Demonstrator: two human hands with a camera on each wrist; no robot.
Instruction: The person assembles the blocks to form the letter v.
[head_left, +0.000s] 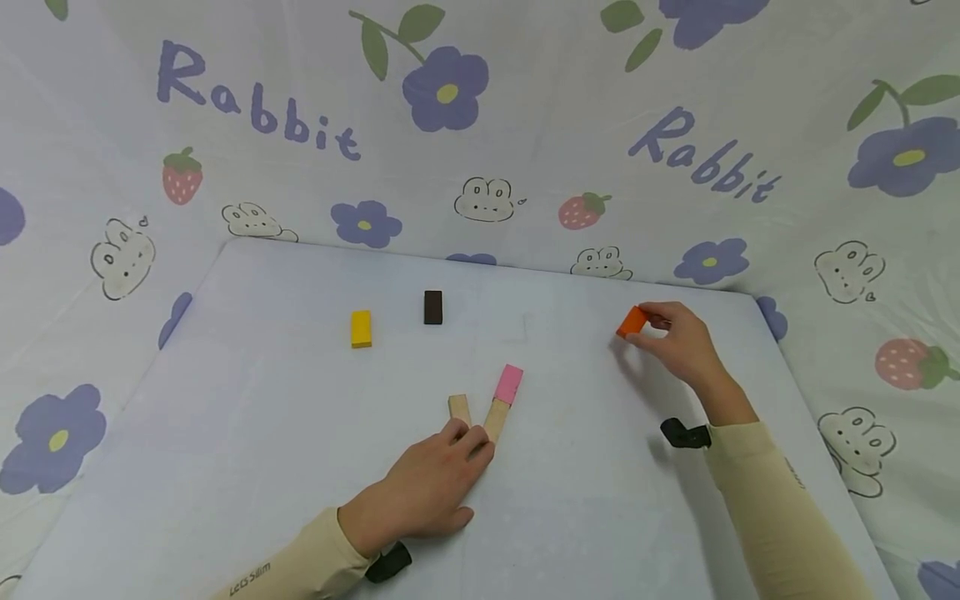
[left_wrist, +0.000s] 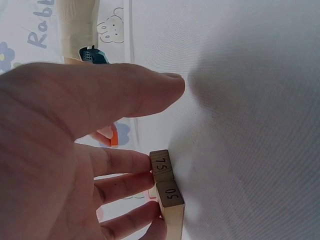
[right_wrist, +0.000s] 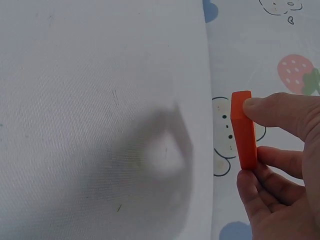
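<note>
Your right hand [head_left: 681,343] is pinching one orange block [head_left: 632,322]; your left hand [head_left: 429,485], outstretched, is touching two wooden blocks [head_left: 459,407].

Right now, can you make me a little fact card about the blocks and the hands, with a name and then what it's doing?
left hand: fingertips touching the wood blocks
right hand: pinching the orange block above the table
wood blocks: two, near ends together, far ends spread apart
pink block: at the far end of the right wood block
yellow block: on the table, untouched
dark block: on the table, right of yellow
</note>
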